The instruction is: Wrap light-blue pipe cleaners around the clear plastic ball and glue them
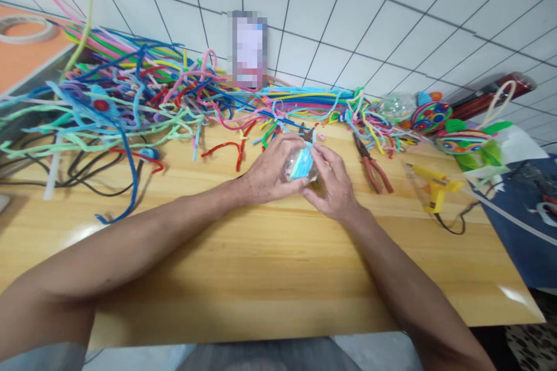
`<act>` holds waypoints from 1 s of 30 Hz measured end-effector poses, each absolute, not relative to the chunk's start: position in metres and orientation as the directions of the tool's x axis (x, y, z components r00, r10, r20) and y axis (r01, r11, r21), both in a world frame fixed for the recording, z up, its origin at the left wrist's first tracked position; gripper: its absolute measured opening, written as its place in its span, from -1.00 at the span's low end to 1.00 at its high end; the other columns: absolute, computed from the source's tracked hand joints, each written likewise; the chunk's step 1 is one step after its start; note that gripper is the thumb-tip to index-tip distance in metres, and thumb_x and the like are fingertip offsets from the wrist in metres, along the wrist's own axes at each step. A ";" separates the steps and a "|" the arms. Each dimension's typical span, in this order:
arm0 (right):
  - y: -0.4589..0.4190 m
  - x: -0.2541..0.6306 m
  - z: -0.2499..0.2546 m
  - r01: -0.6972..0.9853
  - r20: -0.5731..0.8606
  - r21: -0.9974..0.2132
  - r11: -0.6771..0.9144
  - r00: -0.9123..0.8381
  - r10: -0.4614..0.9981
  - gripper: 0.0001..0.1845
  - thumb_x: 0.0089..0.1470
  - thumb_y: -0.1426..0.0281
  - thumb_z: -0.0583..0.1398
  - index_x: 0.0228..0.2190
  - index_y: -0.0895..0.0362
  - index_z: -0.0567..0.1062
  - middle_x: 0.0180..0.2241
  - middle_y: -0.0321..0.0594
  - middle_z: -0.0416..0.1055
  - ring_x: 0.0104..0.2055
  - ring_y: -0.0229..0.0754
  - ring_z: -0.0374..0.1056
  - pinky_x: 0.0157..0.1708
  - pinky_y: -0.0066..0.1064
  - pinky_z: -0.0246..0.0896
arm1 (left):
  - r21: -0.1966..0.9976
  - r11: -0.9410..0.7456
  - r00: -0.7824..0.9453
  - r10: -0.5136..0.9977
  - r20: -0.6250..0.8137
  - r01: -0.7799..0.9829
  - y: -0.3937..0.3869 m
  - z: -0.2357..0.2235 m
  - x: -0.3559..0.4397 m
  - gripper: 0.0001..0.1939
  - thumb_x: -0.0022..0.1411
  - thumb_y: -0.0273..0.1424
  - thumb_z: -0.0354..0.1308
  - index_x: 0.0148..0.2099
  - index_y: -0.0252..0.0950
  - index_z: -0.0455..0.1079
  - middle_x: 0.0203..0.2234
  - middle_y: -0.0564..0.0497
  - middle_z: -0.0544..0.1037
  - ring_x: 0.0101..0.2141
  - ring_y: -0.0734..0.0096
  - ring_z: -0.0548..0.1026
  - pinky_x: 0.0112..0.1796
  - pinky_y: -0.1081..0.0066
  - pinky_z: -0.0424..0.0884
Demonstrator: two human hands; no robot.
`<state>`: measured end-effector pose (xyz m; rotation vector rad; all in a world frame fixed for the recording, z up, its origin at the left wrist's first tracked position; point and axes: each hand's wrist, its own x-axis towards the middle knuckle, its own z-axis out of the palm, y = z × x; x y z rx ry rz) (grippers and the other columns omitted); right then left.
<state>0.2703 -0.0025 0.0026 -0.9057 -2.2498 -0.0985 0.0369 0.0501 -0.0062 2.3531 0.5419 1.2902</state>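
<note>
Between my two hands is a clear, rounded plastic piece (290,169) with light blue and yellow-green pipe cleaners (301,163) laid across it in a band. My left hand (270,169) wraps round its left side, fingers over the top and thumb beneath. From the right, my right hand (333,182) grips the other end, fingertips on the blue band. Palms and fingers cover much of the piece. Just beyond the hands, part of a dark tool (308,131) shows on the table. Red-handled pliers (372,165) lie to the right of my right hand.
Tangled pipe cleaners (161,87) fill the table's back left. A yellow glue gun (437,185) with a cord lies at right, near decorated colourful pieces (463,140). A pixelated phone-like screen (249,49) leans on the tiled wall (331,17). Black cables (82,171) lie at left.
</note>
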 end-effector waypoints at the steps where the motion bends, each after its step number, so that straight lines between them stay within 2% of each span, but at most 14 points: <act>1: -0.003 0.270 0.002 0.636 0.633 -0.178 0.751 -0.510 0.582 0.03 0.32 0.19 0.31 0.60 -0.05 -0.05 0.45 0.13 0.25 0.43 0.33 0.31 0.32 0.29 0.43 | 0.513 -0.847 0.500 0.507 0.702 0.140 0.050 -0.006 0.037 -0.34 0.39 -0.14 0.33 0.38 -0.17 0.17 0.24 -0.27 0.43 0.28 -0.08 0.43 0.24 -0.15 0.45; 6: -0.005 0.266 0.003 0.629 0.647 -0.157 0.762 -0.517 0.560 0.03 0.30 0.21 0.34 0.59 -0.08 -0.02 0.42 0.11 0.29 0.41 0.31 0.34 0.30 0.27 0.46 | 0.542 -0.825 0.480 0.545 0.687 0.161 0.049 -0.004 0.034 -0.36 0.41 -0.03 0.30 0.34 -0.19 0.22 0.23 -0.28 0.45 0.28 -0.08 0.44 0.25 -0.14 0.46; 9: -0.007 0.262 0.003 0.609 0.666 -0.137 0.781 -0.527 0.528 0.02 0.29 0.25 0.35 0.58 -0.03 0.02 0.38 0.13 0.34 0.40 0.28 0.36 0.31 0.24 0.47 | 0.571 -0.785 0.477 0.608 0.635 0.240 0.046 0.002 0.033 -0.31 0.44 0.03 0.25 0.39 -0.24 0.22 0.27 -0.31 0.47 0.30 -0.10 0.46 0.28 -0.13 0.44; 13: -0.008 0.262 0.004 0.607 0.662 -0.181 0.774 -0.507 0.552 0.02 0.28 0.25 0.35 0.57 0.03 0.04 0.37 0.14 0.37 0.39 0.26 0.38 0.32 0.23 0.48 | 0.569 -0.748 0.531 0.653 0.539 0.342 0.044 0.012 0.032 -0.42 0.51 0.02 0.14 0.33 -0.27 0.34 0.16 -0.24 0.60 0.15 -0.04 0.58 0.18 -0.04 0.52; 15: -0.008 0.263 0.005 0.605 0.658 -0.195 0.772 -0.503 0.561 0.00 0.27 0.24 0.35 0.56 0.07 0.07 0.37 0.16 0.37 0.40 0.26 0.38 0.32 0.22 0.48 | 0.564 -0.760 0.543 0.636 0.548 0.323 0.043 0.012 0.033 -0.45 0.52 0.01 0.15 0.31 -0.25 0.36 0.13 -0.22 0.61 0.13 -0.01 0.59 0.17 -0.02 0.54; 21: -0.005 0.267 0.008 0.599 0.711 -0.123 0.791 -0.503 0.491 -0.07 0.25 0.28 0.36 0.52 0.02 0.17 0.38 0.10 0.40 0.40 0.25 0.39 0.31 0.23 0.47 | 0.530 -0.817 0.518 0.562 0.645 0.227 0.043 0.000 0.039 -0.29 0.51 0.01 0.22 0.48 -0.25 0.20 0.31 -0.34 0.44 0.33 -0.09 0.42 0.32 -0.14 0.43; 27: -0.005 0.267 0.008 0.615 0.699 -0.139 0.776 -0.495 0.517 -0.07 0.24 0.26 0.38 0.51 -0.03 0.17 0.35 0.07 0.44 0.36 0.26 0.43 0.28 0.26 0.47 | 0.567 -0.804 0.543 0.561 0.625 0.178 0.043 -0.004 0.039 -0.36 0.56 -0.01 0.12 0.48 -0.21 0.17 0.30 -0.33 0.39 0.36 -0.10 0.36 0.36 -0.22 0.37; 30: -0.006 0.267 0.009 0.628 0.684 -0.136 0.767 -0.500 0.531 -0.08 0.24 0.23 0.38 0.50 -0.03 0.18 0.33 0.08 0.44 0.35 0.26 0.44 0.27 0.25 0.48 | 0.604 -0.791 0.559 0.546 0.623 0.100 0.045 -0.004 0.038 -0.42 0.57 -0.07 0.11 0.46 -0.22 0.18 0.29 -0.31 0.42 0.33 -0.08 0.40 0.34 -0.20 0.39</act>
